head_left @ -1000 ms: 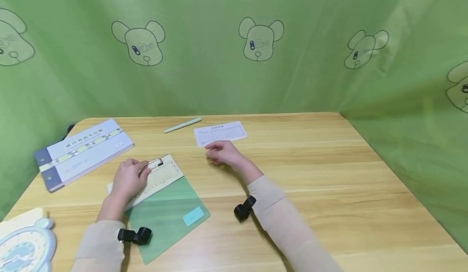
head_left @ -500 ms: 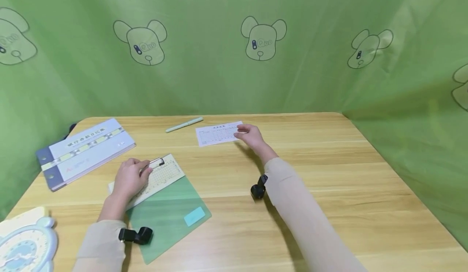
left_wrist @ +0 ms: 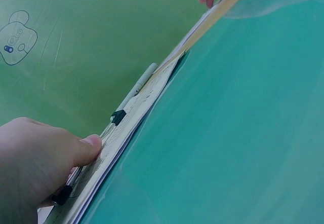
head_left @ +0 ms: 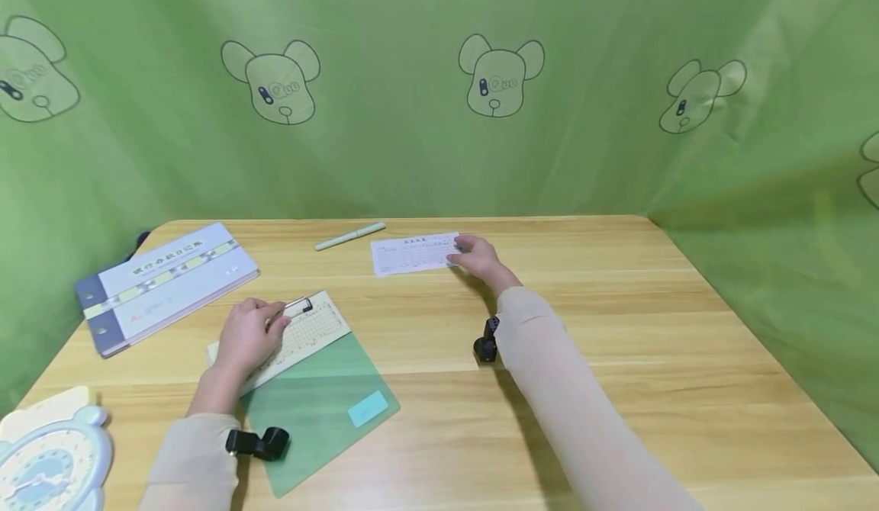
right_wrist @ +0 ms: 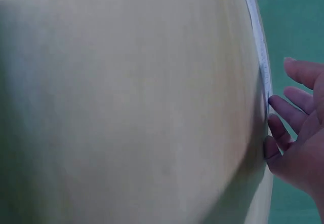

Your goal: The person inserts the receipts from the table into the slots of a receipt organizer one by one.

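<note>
My left hand (head_left: 249,337) grips the wire clip (head_left: 299,306) at the upper part of a translucent green clip folder (head_left: 323,393), over a cream printed grid sheet (head_left: 314,333). In the left wrist view the thumb (left_wrist: 90,147) bears on the clip between its black ends, while the other fingers are mostly hidden. Farther back lies a white printed paper slip (head_left: 412,255), its lines filled with small print. My right hand (head_left: 483,261) is at the slip's right end, fingertips right at its edge. The right wrist view shows the thumb (right_wrist: 301,73) raised apart from the spread fingers.
A pale green pen (head_left: 350,236) lies behind, left of the slip. At the left is a white and blue ledger book (head_left: 172,282) with a patterned band. A blue toy clock (head_left: 51,461) sits at the near left corner. Green curtain (head_left: 398,152) surrounds the wooden table (head_left: 618,328).
My right hand has moved right and away from me, from the slip's near edge to its right end. My left hand keeps its grip on the clip. The head view has shifted slightly.
</note>
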The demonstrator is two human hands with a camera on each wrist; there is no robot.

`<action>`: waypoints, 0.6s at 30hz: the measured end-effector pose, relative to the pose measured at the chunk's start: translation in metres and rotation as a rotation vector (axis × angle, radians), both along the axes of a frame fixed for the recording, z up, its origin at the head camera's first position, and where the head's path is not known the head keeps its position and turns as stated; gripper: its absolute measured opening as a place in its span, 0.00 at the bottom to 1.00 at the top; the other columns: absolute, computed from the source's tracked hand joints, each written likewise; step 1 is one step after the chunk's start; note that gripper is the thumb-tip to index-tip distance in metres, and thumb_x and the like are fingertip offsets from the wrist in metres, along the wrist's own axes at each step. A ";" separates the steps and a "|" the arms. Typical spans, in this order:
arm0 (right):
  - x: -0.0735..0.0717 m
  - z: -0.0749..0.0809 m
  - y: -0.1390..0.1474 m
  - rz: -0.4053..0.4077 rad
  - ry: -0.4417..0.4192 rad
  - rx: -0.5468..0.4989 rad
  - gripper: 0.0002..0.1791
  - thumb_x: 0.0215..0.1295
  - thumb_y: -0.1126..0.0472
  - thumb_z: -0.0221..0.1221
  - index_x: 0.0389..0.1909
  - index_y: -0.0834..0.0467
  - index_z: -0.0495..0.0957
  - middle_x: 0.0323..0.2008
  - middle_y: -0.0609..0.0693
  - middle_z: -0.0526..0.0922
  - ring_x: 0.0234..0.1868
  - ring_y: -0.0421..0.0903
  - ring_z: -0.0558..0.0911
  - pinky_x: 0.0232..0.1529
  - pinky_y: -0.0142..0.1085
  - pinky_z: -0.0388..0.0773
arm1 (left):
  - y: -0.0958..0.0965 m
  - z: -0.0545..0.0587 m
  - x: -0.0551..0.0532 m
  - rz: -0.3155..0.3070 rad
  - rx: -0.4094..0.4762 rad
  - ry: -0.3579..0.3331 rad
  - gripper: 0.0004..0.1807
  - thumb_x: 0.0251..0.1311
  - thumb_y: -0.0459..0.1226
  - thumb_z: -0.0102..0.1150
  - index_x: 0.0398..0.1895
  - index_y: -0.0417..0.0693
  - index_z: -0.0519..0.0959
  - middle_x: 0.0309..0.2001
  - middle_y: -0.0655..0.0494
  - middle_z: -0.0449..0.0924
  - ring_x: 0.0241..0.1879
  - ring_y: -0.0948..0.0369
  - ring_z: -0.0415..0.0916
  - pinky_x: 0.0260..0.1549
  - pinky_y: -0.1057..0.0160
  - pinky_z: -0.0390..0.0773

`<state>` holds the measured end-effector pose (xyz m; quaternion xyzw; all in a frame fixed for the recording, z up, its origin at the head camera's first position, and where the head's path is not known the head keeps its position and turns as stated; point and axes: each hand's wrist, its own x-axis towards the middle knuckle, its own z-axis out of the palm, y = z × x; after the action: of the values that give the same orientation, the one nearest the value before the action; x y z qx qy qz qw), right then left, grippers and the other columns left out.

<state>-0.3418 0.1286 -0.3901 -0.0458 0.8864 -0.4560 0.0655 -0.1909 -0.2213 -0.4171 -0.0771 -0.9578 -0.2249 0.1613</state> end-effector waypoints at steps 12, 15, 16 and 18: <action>0.009 -0.009 0.001 -0.084 0.042 0.108 0.35 0.52 0.57 0.59 0.58 0.69 0.57 0.42 0.58 0.69 0.43 0.51 0.68 0.47 0.40 0.64 | 0.001 -0.001 0.000 0.005 -0.003 -0.013 0.17 0.53 0.36 0.54 0.43 0.33 0.75 0.35 0.37 0.70 0.38 0.43 0.65 0.38 0.48 0.63; 0.010 -0.011 -0.001 -0.099 0.053 0.260 0.34 0.51 0.51 0.59 0.53 0.69 0.63 0.39 0.58 0.70 0.39 0.51 0.69 0.43 0.41 0.66 | 0.001 -0.001 0.000 0.005 -0.001 -0.017 0.17 0.54 0.36 0.53 0.44 0.33 0.74 0.36 0.36 0.70 0.38 0.43 0.65 0.38 0.47 0.63; 0.010 -0.011 -0.001 -0.099 0.056 0.308 0.35 0.51 0.49 0.59 0.53 0.68 0.64 0.40 0.58 0.71 0.40 0.51 0.69 0.44 0.42 0.66 | 0.001 0.000 0.000 0.006 0.001 -0.019 0.17 0.54 0.36 0.53 0.44 0.33 0.74 0.36 0.36 0.70 0.38 0.43 0.65 0.38 0.47 0.63; 0.011 -0.012 -0.003 -0.102 0.067 0.382 0.36 0.50 0.46 0.59 0.53 0.67 0.65 0.41 0.59 0.71 0.40 0.52 0.70 0.44 0.42 0.66 | 0.001 0.000 0.000 0.007 0.006 -0.020 0.17 0.54 0.36 0.53 0.44 0.33 0.74 0.36 0.36 0.70 0.38 0.43 0.65 0.38 0.47 0.63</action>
<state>-0.3310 0.1258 -0.4019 -0.0028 0.9597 -0.2804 0.0205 -0.1911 -0.2201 -0.4174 -0.0709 -0.9591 -0.2278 0.1525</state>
